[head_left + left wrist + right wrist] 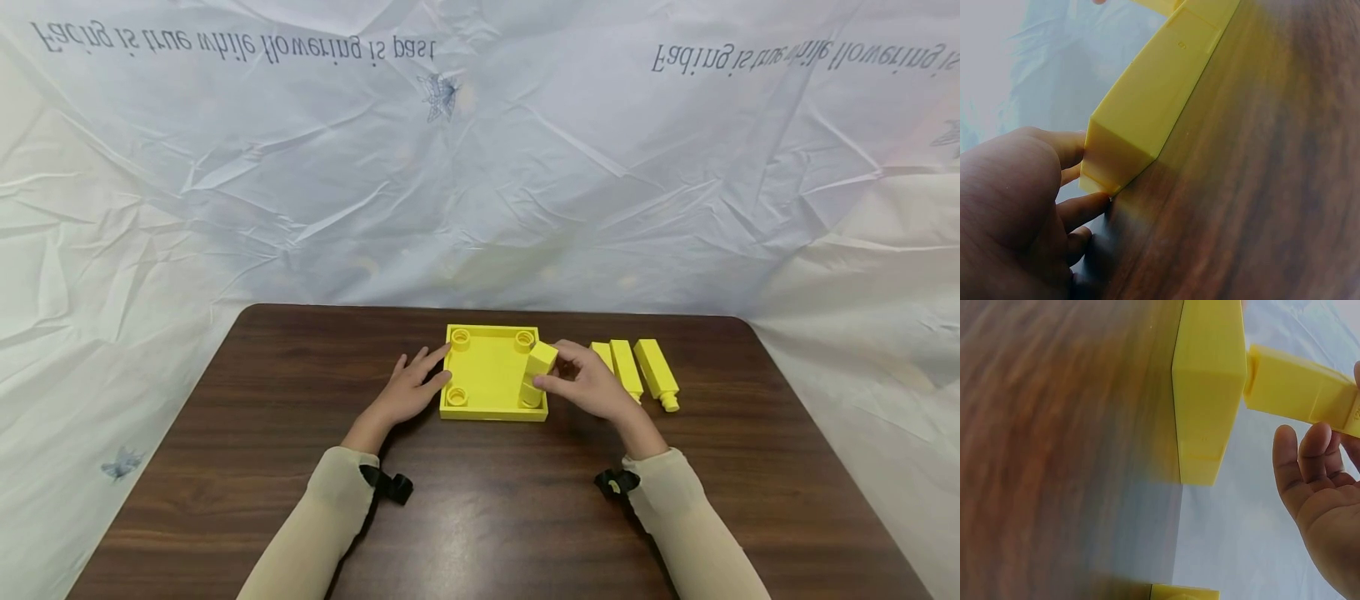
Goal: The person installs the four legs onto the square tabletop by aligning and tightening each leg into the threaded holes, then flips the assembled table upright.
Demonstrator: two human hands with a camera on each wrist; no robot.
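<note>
A shallow yellow square tray-like piece [491, 371] lies on the table with a round socket in each corner. My left hand [407, 387] rests against its left side, thumb by the near left corner and fingers spread, as the left wrist view [1016, 194] also shows. With thumb and fingers my right hand [592, 383] pinches a square yellow leg [542, 358], held upright and slightly tilted over the near right socket. In the right wrist view the leg [1297, 384] meets the tray [1210, 394]; its lower end is hidden behind the rim.
Three loose yellow legs, including a partly hidden one [600, 350], a middle one [626, 367] and an outer one [657, 371], lie right of the right hand on the dark wooden table [480, 500]. A pale printed sheet [480, 183] hangs behind.
</note>
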